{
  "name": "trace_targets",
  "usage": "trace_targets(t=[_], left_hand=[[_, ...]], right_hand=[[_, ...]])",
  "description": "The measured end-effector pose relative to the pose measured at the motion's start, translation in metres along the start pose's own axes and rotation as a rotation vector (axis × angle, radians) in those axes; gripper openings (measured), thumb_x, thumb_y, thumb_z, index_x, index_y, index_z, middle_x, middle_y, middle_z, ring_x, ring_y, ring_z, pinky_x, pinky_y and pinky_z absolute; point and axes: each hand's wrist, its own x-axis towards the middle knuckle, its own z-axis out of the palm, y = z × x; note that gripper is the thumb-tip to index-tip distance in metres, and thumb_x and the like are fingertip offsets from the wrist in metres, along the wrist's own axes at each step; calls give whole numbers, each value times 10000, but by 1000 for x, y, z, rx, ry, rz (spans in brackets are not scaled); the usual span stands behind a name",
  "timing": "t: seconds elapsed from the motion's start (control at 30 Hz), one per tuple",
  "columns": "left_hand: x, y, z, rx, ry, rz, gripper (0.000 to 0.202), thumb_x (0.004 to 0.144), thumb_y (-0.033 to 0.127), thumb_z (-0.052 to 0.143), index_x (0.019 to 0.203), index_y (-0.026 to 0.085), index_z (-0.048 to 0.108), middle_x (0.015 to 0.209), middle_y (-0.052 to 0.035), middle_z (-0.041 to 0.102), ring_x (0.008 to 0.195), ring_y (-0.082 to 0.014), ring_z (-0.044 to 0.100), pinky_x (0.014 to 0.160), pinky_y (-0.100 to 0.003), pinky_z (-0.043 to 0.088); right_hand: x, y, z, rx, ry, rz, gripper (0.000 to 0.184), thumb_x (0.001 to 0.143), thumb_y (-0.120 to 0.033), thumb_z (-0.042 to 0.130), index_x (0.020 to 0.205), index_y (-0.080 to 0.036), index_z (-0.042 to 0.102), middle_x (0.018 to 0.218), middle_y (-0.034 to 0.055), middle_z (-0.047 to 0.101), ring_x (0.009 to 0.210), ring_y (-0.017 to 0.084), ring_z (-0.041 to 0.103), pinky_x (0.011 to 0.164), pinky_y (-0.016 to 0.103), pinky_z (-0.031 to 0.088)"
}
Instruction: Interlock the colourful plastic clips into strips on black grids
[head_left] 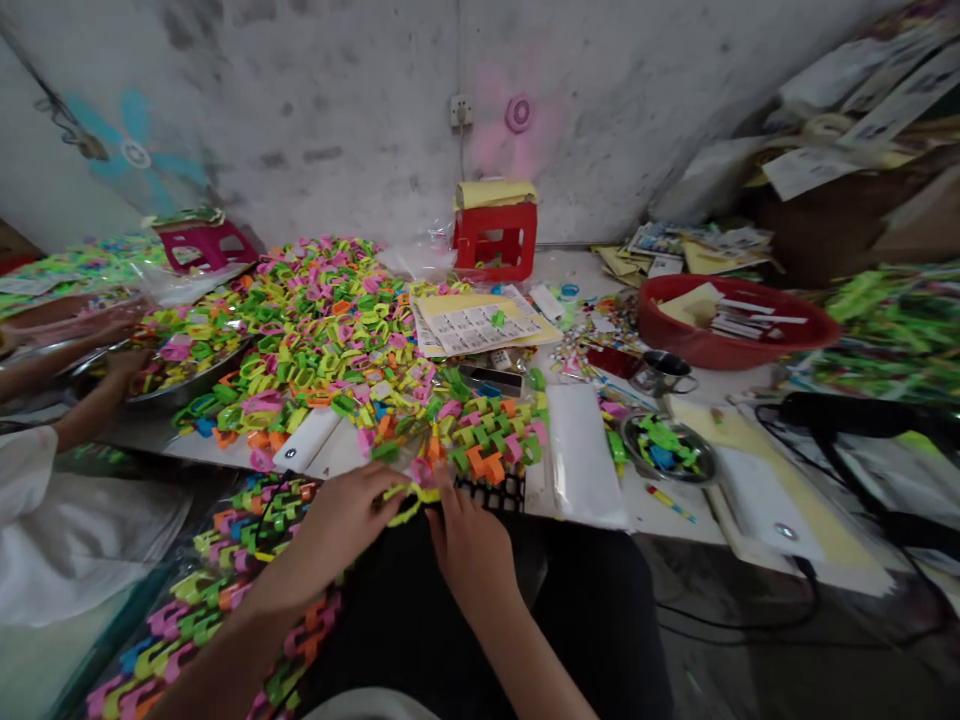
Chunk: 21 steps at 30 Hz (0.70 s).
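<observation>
My left hand is closed on a yellow-green plastic loop, held just over the table's front edge above my lap. My right hand is beside it, fingers stretched forward and the thumb apart. Its fingertips are close to the loop's right end; whether they touch it I cannot tell. Ahead of both hands lies a pile of coloured plastic pieces in pink, green, yellow and orange. Right of my right hand, rows of linked pieces rest partly over a black grid.
A clear plastic bag stack, a metal bowl, a metal cup and a red basin stand to the right. Printed sheets lie behind. At left, another person's hands work in a metal basin.
</observation>
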Motion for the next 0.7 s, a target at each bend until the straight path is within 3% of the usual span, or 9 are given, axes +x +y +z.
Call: trace_targets(t=[0.1, 0.2, 0.27, 0.33, 0.43, 0.53, 0.7], left_hand=[[-14, 31, -6, -60, -118, 108, 147, 889, 278, 546, 951, 306, 677, 888, 11, 674, 809, -154, 641, 723, -251, 485], [-9, 49, -3, -214, -167, 179, 177, 883, 338, 579, 1039, 294, 648, 992, 0, 668, 910, -155, 627, 809, -254, 489], [4, 53, 4, -273, -104, 223, 217, 897, 322, 561, 1101, 280, 621, 1104, -21, 642, 1037, -168, 591, 925, -292, 458], [23, 55, 17, -241, 12, 259, 227, 900, 302, 550, 1116, 267, 611, 1155, -43, 614, 1098, -193, 553, 977, -356, 426], [51, 56, 42, -169, 130, 287, 248, 876, 331, 582, 1109, 253, 615, 1135, -51, 606, 1105, -221, 530, 982, -410, 405], [71, 59, 68, -142, 156, 267, 236, 858, 371, 608, 1046, 229, 628, 1080, -40, 623, 1092, -229, 524, 982, -424, 388], [77, 58, 83, -170, 130, 241, 198, 867, 353, 602, 1013, 222, 625, 1030, -35, 649, 1062, -223, 534, 950, -409, 394]], right_hand=[[-12, 8, 3, 3, -66, 29, 171, 868, -178, 496, 957, -208, 640, 786, 60, 674, 711, 197, 641, 571, 263, 422], [-26, 42, 11, 251, -17, 136, 106, 849, -219, 516, 827, -209, 619, 771, 48, 676, 736, 189, 641, 626, 265, 435], [-28, 74, 16, 545, 56, 292, 198, 854, -378, 526, 829, -201, 611, 740, 53, 675, 691, 189, 635, 617, 278, 457], [-24, 102, 19, 843, 87, 519, 363, 787, -547, 565, 840, -190, 605, 600, 21, 627, 520, 163, 573, 490, 263, 435], [-11, 124, 22, 1091, 63, 617, 485, 718, -621, 612, 917, -178, 616, 607, 1, 616, 439, 124, 499, 404, 234, 363], [-1, 127, 27, 1089, 64, 577, 451, 710, -611, 614, 854, -184, 627, 601, -3, 606, 422, 117, 468, 393, 238, 339], [4, 130, 41, 674, 171, 369, 248, 774, -424, 571, 775, -196, 667, 713, 57, 680, 656, 197, 619, 613, 310, 485]])
